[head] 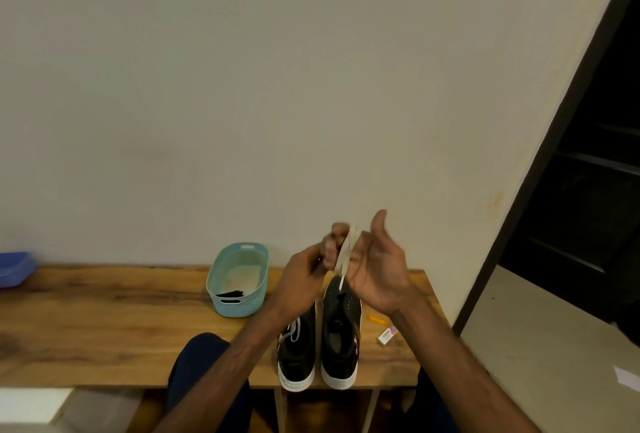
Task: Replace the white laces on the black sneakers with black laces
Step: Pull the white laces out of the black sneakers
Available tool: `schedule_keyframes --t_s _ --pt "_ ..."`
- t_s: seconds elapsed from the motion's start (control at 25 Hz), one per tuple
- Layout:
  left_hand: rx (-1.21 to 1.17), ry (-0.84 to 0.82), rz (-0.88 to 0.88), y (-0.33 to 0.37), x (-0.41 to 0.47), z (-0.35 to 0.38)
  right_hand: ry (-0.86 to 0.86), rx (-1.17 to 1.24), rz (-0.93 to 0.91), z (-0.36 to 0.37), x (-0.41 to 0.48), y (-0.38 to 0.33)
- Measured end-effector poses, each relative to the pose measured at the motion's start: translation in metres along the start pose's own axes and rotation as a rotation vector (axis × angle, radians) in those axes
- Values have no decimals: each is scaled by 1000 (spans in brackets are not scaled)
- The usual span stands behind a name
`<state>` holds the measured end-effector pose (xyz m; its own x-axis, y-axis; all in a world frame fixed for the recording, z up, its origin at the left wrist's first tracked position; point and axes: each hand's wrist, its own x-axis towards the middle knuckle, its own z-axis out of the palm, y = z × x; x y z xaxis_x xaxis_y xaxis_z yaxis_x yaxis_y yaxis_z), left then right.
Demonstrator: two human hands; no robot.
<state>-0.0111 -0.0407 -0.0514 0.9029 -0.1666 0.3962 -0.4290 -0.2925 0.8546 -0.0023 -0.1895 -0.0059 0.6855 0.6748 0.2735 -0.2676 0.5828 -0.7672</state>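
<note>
Two black sneakers with white soles stand side by side near the front edge of a wooden table (104,311). The right sneaker (341,328) shows bare eyelets with no lace through them. The left sneaker (298,346) still has white lace across it. Above the shoes, my left hand (311,266) and my right hand (377,270) are raised together and hold a bundled white lace (344,252) between them; its end dangles toward the right sneaker. The fingers are blurred. A black lace (231,293) lies inside the teal basket (239,306).
The teal basket stands left of the shoes on the table. A small white eraser-like box (387,335) and an orange item (375,319) lie right of the shoes. A blue container (14,268) sits at the far left. A dark doorway opens on the right.
</note>
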Motion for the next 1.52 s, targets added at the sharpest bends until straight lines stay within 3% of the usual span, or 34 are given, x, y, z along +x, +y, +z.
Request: schedule_keyframes --t_s 0.12,0.24,0.32,0.4,0.52,0.64,0.72,0.8,0.88,0.96,1.04,1.16,1.32,1.4,1.52 --pt "136 -39 13 -3 -10 2 115 -67 -180 -9 10 -7" --pt "313 -146 70 -10 -26 -4 314 -453 -238 -27 8 3" --pt "408 -87 114 -9 -27 -11 338 -786 -109 -36 -2 12" --pt "473 38 133 -6 -18 -22 211 -906 167 -42 -16 23" --pt "440 90 95 -6 -8 -31 -29 -505 410 -37 -27 31" --pt "204 5 16 -13 -16 -10 -118 72 256 -25 -22 23" --pt "137 -41 -21 -14 -26 8 -28 208 58 -24 -13 18" --pt "204 -77 -9 -15 -35 18 110 -55 -63 -29 -5 18" --pt "338 -98 29 -20 -45 17 233 -638 -97 -33 -7 24" --pt "419 -28 43 -23 -50 8 243 -1167 17 -39 -16 33" --pt "439 96 33 -25 -47 -4 218 -1284 166 -43 -27 44" --pt "373 141 -28 -25 -41 -10 92 -852 289 -33 -34 52" --pt "-10 177 -171 -21 -42 11 38 -196 268 -27 -23 54" --pt "-111 209 -268 -17 -43 18 60 31 254 -32 -21 56" --pt "-214 88 -411 -16 -53 24 72 199 238 -43 -24 58"
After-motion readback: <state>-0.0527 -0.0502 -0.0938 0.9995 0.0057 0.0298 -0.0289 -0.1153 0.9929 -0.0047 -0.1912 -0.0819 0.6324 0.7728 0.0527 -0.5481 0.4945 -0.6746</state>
